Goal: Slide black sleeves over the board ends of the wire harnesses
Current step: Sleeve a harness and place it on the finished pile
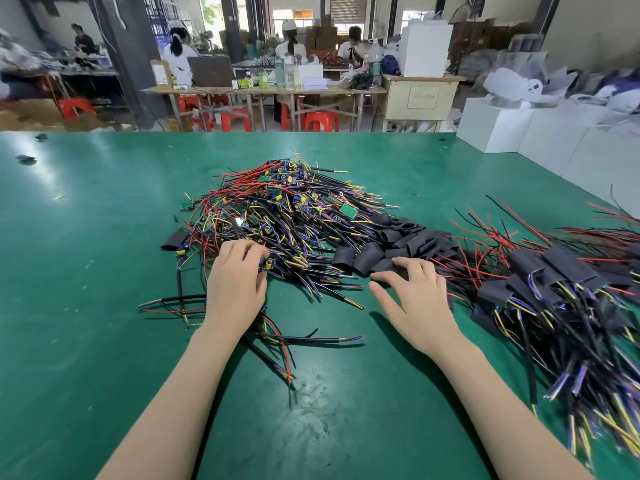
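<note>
Green table (86, 306) holds tangled wires (284, 216); left hand (235, 285) pinches a small board (267, 263), right hand (412, 299) spreads onto black sleeves (398, 244).

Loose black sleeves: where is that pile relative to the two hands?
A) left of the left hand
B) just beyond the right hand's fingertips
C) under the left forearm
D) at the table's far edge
B: the loose black sleeves lie heaped just past the right hand, whose fingertips reach the nearest ones.
</note>
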Available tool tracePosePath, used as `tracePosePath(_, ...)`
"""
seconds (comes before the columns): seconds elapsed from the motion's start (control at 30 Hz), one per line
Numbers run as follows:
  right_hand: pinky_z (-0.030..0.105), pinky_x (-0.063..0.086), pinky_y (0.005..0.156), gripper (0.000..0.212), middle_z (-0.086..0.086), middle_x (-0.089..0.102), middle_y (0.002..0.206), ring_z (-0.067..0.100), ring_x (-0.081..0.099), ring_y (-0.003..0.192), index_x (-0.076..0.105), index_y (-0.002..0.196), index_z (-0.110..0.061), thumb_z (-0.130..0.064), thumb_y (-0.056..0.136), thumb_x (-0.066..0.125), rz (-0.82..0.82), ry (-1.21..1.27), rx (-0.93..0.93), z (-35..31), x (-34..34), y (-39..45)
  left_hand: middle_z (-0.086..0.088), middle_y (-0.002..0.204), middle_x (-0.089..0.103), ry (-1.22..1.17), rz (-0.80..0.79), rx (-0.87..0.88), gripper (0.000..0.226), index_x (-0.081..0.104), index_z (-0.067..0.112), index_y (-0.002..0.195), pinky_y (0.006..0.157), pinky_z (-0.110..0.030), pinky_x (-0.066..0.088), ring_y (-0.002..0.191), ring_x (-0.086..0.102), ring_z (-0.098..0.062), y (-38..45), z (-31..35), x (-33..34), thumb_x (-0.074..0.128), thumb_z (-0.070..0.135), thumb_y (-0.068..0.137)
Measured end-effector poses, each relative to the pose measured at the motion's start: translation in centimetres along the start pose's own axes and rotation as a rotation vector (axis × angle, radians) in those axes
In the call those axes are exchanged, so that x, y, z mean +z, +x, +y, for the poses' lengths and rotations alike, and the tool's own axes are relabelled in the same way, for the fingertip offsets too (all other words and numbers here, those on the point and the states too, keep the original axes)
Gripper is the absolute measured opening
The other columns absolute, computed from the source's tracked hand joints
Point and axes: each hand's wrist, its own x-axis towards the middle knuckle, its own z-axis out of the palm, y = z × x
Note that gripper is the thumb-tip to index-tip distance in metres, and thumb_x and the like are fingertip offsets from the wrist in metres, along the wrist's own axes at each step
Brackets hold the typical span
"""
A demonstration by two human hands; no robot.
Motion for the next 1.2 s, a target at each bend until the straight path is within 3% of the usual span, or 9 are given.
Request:
tracePosePath(0.13,0.032,0.026,0.092,0.022,-0.002,0.056,0.119,0.022,0.040,0.119,0.072,0.098,-0.030,-0.043,0.093,0.055,0.079,0.083,-0.071,-0.5,-1.1,-0.4,-0.012,0.110,0.062,0.042,-0.050,0.009,0.033,0.066,0.006,0.107,0.083,-0.041,0.046,0.108,0.051,-0.034,0.0,0.1,0.0,0.075,0.001,0.075)
tracePosePath(0.23,0.032,0.033,0.083,0.031,-0.007,0.064,0.099,0.022,0.048,0.102,0.075,0.076,-0.022,-0.043,0.090,0.059,0.028,0.031,-0.049,-0.5,-1.5,-0.6,-0.012,0.108,0.059,0.065,-0.068,-0.001,0.030,0.063,0.008,0.103,0.082,-0.040,0.044,0.106,0.049,-0.034,0.1,0.1,0.0,0.075,0.005,0.076)
tracePosePath(0.4,0.030,0.037,0.067,0.027,-0.007,0.055,0.077,0.017,0.051,0.080,0.058,0.064,-0.023,-0.041,0.082,0.068,-0.065,0.060,0.068,-0.2,-1.9,-0.8,-0.010,0.099,0.059,0.015,-0.033,0.037,0.023,0.059,0.006,0.085,0.072,-0.039,0.045,0.099,0.050,-0.033,0.1,0.4,-0.2,0.075,-0.003,0.071)
tracePosePath(0.5,0.029,0.036,0.064,0.025,-0.010,0.052,0.076,0.016,0.050,0.077,0.052,0.070,-0.027,-0.038,0.075,0.073,-0.075,0.093,0.076,-0.5,-2.0,-0.9,-0.006,0.090,0.060,0.012,-0.025,0.084,0.023,0.058,0.006,0.080,0.067,-0.037,0.045,0.091,0.053,-0.032,0.0,0.5,-0.3,0.074,-0.006,0.071)
tracePosePath(0.63,0.032,0.046,0.073,0.037,-0.006,0.058,0.088,0.017,0.055,0.082,0.058,0.091,-0.023,-0.044,0.067,0.077,-0.023,0.134,0.142,-0.5,-2.0,-1.1,-0.006,0.091,0.060,0.000,-0.066,0.075,0.027,0.061,0.006,0.097,0.072,-0.039,0.045,0.089,0.053,-0.031,-0.1,0.5,-0.3,0.075,0.000,0.075)
tracePosePath(0.73,0.028,0.041,0.069,0.038,-0.005,0.059,0.082,0.018,0.055,0.081,0.064,0.088,-0.022,-0.048,0.064,0.078,-0.031,0.089,0.177,-0.3,-2.1,-1.1,-0.006,0.092,0.060,-0.003,-0.095,0.085,0.022,0.064,0.007,0.098,0.072,-0.038,0.046,0.094,0.053,-0.030,-0.2,0.3,-0.4,0.075,0.004,0.079)
tracePosePath(0.9,0.032,0.049,0.078,0.030,-0.001,0.066,0.087,0.021,0.059,0.088,0.070,0.096,-0.021,-0.037,0.070,0.072,-0.072,0.106,0.164,-0.7,-1.9,-1.2,-0.007,0.098,0.059,-0.020,-0.097,0.091,0.019,0.064,0.008,0.092,0.067,-0.036,0.047,0.098,0.052,-0.029,-0.4,0.2,-0.8,0.076,0.007,0.078)
tracePosePath(1.07,0.032,0.046,0.080,0.034,0.001,0.064,0.089,0.023,0.058,0.089,0.069,0.095,-0.022,-0.045,0.070,0.074,-0.095,0.073,0.135,-0.8,-2.0,-1.2,-0.004,0.107,0.059,-0.031,-0.163,0.046,0.026,0.065,0.011,0.109,0.077,-0.036,0.047,0.106,0.049,-0.026,-0.5,-0.3,-0.9,0.071,0.008,0.084)
tracePosePath(1.2,0.031,0.048,0.079,0.029,0.000,0.068,0.090,0.022,0.060,0.088,0.071,0.099,-0.021,-0.032,0.073,0.071,-0.056,0.088,0.150,-0.9,-2.1,-1.2,-0.003,0.098,0.056,-0.216,-0.125,0.012,0.016,0.070,0.012,0.099,0.075,-0.027,0.042,0.086,0.053,-0.015,-0.4,0.0,-1.5,0.074,0.010,0.083)
